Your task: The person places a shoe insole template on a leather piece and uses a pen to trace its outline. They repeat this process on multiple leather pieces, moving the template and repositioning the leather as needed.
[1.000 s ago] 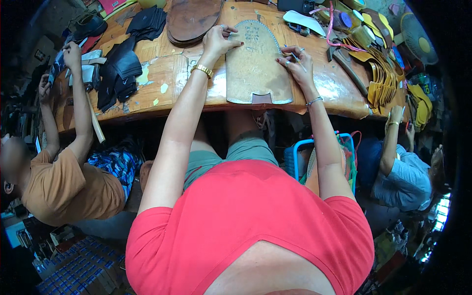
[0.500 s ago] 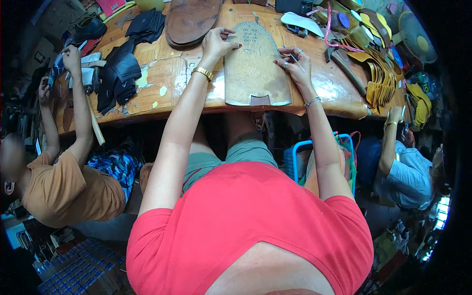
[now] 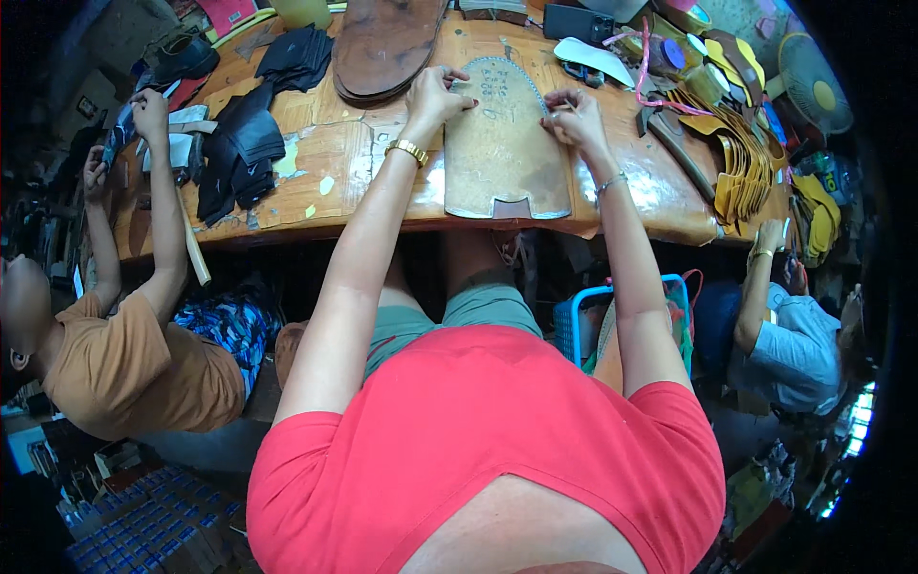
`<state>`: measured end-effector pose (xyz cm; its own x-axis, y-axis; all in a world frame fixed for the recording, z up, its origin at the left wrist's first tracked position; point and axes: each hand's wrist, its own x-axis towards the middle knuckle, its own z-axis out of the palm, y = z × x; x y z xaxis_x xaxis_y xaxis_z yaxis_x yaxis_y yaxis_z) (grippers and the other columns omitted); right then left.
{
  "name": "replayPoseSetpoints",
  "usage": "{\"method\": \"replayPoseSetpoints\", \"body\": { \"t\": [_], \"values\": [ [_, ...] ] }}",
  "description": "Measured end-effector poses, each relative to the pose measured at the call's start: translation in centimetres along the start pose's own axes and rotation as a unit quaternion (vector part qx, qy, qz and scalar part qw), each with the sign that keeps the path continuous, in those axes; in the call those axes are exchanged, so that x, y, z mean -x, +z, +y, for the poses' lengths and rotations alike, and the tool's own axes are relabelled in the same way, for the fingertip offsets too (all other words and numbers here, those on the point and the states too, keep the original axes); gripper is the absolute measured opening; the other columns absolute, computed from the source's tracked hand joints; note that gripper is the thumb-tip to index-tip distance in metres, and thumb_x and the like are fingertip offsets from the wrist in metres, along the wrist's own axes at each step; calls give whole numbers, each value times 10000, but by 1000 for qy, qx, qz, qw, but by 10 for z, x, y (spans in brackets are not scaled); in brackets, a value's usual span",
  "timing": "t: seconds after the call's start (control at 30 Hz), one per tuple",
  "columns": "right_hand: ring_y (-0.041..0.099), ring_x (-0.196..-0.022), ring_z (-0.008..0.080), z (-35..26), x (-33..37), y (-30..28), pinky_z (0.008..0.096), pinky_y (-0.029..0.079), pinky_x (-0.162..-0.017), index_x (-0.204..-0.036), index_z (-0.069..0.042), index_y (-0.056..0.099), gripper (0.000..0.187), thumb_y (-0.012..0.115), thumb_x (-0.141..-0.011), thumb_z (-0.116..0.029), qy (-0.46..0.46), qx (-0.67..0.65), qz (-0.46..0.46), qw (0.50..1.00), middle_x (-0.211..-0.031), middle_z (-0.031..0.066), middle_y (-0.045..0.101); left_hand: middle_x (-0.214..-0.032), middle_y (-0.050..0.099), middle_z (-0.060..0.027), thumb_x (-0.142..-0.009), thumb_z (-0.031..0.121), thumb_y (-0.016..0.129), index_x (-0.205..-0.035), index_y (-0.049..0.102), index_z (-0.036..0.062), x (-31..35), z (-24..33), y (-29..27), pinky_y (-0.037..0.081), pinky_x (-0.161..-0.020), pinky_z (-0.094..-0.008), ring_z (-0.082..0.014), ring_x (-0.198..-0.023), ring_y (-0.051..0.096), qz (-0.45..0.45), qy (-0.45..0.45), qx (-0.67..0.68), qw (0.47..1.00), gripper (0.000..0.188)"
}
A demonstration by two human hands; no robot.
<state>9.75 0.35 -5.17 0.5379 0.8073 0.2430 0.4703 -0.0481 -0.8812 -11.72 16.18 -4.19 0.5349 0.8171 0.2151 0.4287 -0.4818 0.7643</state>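
A tan flat pattern piece (image 3: 507,158) with a rounded, scalloped top, a notch at its near edge and handwritten marks lies on the table in front of me. Something darker brown shows through the notch. My left hand (image 3: 435,99) rests on its upper left edge, thumb and fingers apart. At the upper right edge, my right hand (image 3: 578,122) is closed in a pinch, fingertips at the scalloped rim. The thin pen-like stick seen in it a moment ago is mostly hidden by the fingers now.
Brown rounded leather pieces (image 3: 382,53) lie beyond my left hand, black pieces (image 3: 239,143) farther left. At right are a hammer (image 3: 681,153), yellow strips (image 3: 746,177) and a fan (image 3: 813,86). Co-workers sit on both sides; a blue basket (image 3: 569,330) stands below the table.
My right hand has shifted slightly up along the pattern's edge and turned, so the stick is covered. The table scene sits a little lower and farther right in view.
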Motion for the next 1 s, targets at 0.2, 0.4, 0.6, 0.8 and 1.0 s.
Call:
{"method": "replayPoseSetpoints", "body": {
  "t": [0.2, 0.4, 0.6, 0.8, 1.0],
  "values": [
    [670, -795, 216, 10, -99, 46, 327, 532, -720, -853, -34, 709, 284, 815, -601, -112, -76, 87, 11, 993, -869, 112, 709, -941, 715, -97, -536, 303, 884, -1007, 746, 131, 1, -5, -3, 514, -729, -309, -188, -813, 672, -7, -11, -34, 999, 520],
    [678, -721, 167, 24, -155, 73, 282, 531, -624, -840, 3, 662, 168, 739, -691, -8, -6, 64, -70, 995, -821, 93, 694, -953, 712, -95, -549, 338, 876, -1000, 750, 160, 5, 1, -3, 515, -736, -339, -212, -856, 676, -2, 3, -36, 999, 501],
    [632, -611, 157, 12, -176, 72, 286, 506, -505, -794, -3, 648, 133, 746, -712, -39, 52, 89, -142, 984, -742, 63, 666, -943, 706, -89, -549, 340, 873, -980, 754, 159, 6, 0, -6, 509, -741, -347, -220, -873, 671, -10, -14, -22, 1000, 482],
    [657, -605, 153, -2, -169, 68, 252, 491, -473, -813, -17, 646, 81, 693, -749, 1, 65, 56, -179, 980, -799, 102, 712, -933, 704, -92, -552, 323, 867, -979, 753, 157, 10, -2, -7, 508, -741, -343, -223, -848, 668, 17, -1, -31, 999, 472],
    [704, -706, 201, 4, -160, 64, 258, 538, -532, -785, 1, 616, 106, 627, -733, 92, 51, -63, -121, 989, -801, 139, 702, -971, 702, -93, -560, 307, 860, -1070, 714, 125, 8, -2, 1, 514, -769, -328, -219, -884, 666, 45, 26, -23, 998, 561]
  ]
}}
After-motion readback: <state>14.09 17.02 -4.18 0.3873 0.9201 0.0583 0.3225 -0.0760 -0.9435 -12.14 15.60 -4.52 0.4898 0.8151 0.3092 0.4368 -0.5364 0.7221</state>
